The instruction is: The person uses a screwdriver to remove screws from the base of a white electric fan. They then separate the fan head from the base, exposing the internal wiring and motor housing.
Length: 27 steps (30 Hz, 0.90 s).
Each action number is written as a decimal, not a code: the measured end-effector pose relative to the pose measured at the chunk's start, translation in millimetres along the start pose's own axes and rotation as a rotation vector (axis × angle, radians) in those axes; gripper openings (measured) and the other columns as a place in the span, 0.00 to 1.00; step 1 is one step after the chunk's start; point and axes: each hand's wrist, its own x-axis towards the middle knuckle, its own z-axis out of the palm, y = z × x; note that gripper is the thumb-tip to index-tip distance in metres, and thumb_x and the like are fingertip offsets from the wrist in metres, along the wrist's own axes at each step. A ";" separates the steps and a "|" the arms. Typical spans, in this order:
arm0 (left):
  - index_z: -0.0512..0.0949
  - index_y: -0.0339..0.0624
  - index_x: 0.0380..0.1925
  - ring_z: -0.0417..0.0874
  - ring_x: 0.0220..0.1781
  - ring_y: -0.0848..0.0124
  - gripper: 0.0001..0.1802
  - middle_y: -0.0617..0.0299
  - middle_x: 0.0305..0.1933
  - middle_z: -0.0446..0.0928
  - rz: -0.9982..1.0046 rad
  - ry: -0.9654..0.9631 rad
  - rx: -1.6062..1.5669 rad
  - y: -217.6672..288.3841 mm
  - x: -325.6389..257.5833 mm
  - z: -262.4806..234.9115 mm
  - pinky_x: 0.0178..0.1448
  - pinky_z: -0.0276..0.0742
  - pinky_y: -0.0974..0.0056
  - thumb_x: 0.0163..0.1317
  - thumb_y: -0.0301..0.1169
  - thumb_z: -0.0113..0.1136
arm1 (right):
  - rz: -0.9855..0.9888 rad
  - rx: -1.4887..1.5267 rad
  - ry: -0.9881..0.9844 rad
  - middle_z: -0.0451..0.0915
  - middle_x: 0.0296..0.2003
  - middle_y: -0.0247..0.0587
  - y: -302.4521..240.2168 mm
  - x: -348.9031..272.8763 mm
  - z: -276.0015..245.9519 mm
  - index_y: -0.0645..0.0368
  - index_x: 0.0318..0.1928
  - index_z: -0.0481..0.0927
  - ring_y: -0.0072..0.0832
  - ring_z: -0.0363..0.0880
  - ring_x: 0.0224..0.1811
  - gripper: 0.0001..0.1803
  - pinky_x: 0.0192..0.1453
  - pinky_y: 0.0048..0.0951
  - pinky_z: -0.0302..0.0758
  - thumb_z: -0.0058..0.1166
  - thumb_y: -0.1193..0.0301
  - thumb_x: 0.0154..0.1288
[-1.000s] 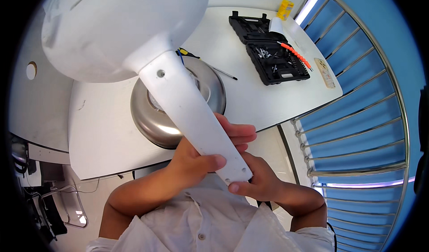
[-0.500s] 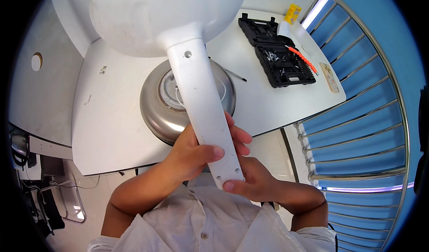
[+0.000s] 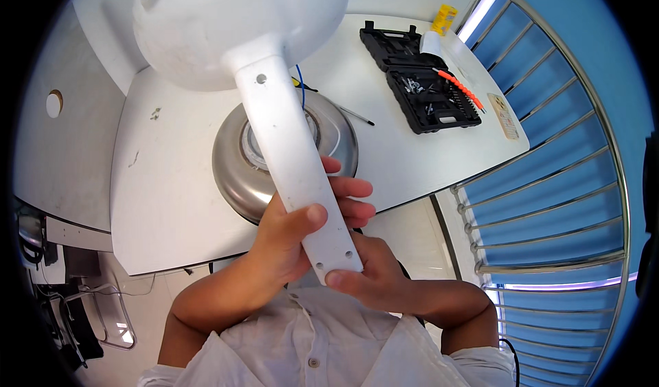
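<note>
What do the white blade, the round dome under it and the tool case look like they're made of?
Blade: white, smooth, evenly coated; painted metal or plastic, the look leaves it open.
Dome: likely metal, with a silvery brushed sheen and soft reflections.
Case: probably moulded plastic, matt black with formed compartments.

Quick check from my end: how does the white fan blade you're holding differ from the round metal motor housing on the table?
The white fan blade is long, flat and matte; the round metal motor housing is a shiny silver dome. The blade is held up off the table by the left hand and right hand; the housing rests on the white table, untouched. The blade shows small holes at its narrow end; the housing has a blue wire rising from its centre.
</note>
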 end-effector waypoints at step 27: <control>0.49 0.35 0.60 0.74 0.46 0.69 0.47 0.49 0.58 0.66 -0.190 0.072 0.533 -8.4 -27.4 4.8 0.47 0.75 0.64 0.51 0.44 0.68 | 0.096 0.266 -0.120 0.73 0.26 0.32 12.1 13.6 -7.2 0.62 0.40 0.72 0.18 0.72 0.26 0.27 0.30 0.20 0.69 0.49 0.47 0.62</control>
